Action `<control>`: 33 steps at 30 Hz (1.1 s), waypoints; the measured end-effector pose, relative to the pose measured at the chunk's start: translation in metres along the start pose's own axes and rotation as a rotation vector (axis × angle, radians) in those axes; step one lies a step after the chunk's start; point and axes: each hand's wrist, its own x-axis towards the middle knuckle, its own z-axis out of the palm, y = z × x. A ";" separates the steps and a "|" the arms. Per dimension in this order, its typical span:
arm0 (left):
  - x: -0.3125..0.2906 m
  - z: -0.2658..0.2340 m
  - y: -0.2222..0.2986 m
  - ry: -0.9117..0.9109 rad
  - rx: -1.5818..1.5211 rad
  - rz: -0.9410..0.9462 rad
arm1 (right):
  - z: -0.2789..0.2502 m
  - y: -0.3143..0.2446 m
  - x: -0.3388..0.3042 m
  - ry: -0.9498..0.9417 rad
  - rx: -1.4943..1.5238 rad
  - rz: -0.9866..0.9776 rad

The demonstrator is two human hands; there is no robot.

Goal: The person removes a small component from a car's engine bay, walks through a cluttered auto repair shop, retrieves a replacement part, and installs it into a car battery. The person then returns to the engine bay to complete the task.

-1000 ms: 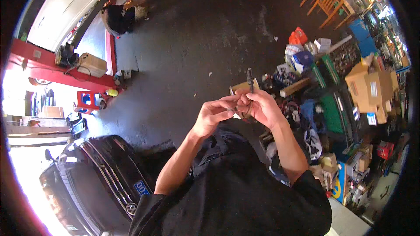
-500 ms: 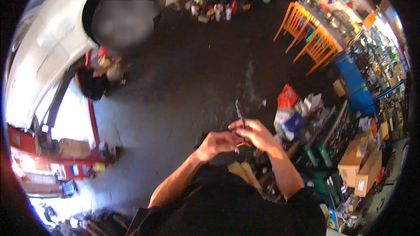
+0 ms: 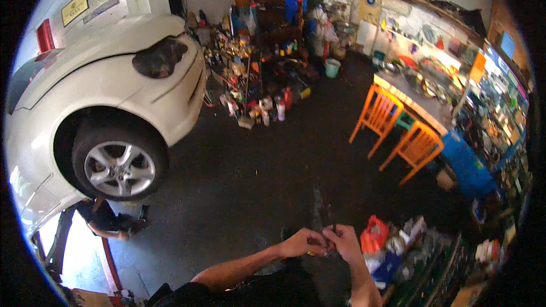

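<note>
My left hand [image 3: 304, 243] and my right hand [image 3: 343, 240] meet low in the view, their fingertips bunched together. A slim dark rod-like thing [image 3: 334, 227] shows at the right hand's fingers; its kind does not show. The left fingers are pinched against the same spot, and whatever lies between them is hidden. Just right of my hands lies a red plastic bag [image 3: 375, 234], beside a blue bag or packet [image 3: 388, 268].
At left a white car [image 3: 131, 88] stands raised, its wheel [image 3: 119, 170] hanging free. Below it a person [image 3: 102, 218] crouches. Two orange chairs [image 3: 380, 112] stand by a cluttered workbench [image 3: 412, 102], near a blue cabinet [image 3: 467, 162]. Bottles and cans crowd a shelf [image 3: 267, 23] behind.
The view has tilted upward, bringing in the car and back wall. My hands sit lower in the picture. The long rod that stuck up from my right hand now shows only a short dark end.
</note>
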 end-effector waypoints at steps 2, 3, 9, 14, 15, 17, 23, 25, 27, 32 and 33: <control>0.049 -0.067 0.022 0.075 0.072 0.015 | -0.018 -0.023 0.100 -0.095 0.128 0.088; 0.065 -0.099 0.035 0.123 0.049 -0.010 | -0.024 -0.037 0.143 -0.196 0.228 -0.041; 0.144 -0.316 0.148 0.401 -0.099 -0.014 | -0.054 -0.177 0.414 -0.531 0.072 0.000; 0.212 -0.495 0.194 0.518 -0.072 0.088 | -0.072 -0.267 0.650 -0.652 -0.111 -0.273; 0.230 -0.535 0.199 0.557 -0.034 0.123 | -0.071 -0.283 0.698 -0.678 -0.118 -0.345; 0.273 -0.609 0.215 0.601 -0.013 0.170 | -0.074 -0.323 0.790 -0.683 -0.245 -0.483; 0.412 -0.814 0.315 0.682 0.052 0.352 | -0.113 -0.482 1.015 -0.635 -0.492 -0.636; 0.456 -0.864 0.353 0.697 0.029 0.446 | -0.128 -0.528 1.069 -0.676 -0.382 -0.713; 0.497 -0.917 0.391 0.728 0.118 0.549 | -0.148 -0.573 1.126 -0.688 -0.361 -0.824; 0.581 -1.054 0.481 0.810 0.226 0.638 | -0.173 -0.673 1.306 -0.595 -0.421 -0.885; 0.604 -1.080 0.500 0.842 0.135 0.680 | -0.172 -0.696 1.348 -0.627 -0.355 -0.857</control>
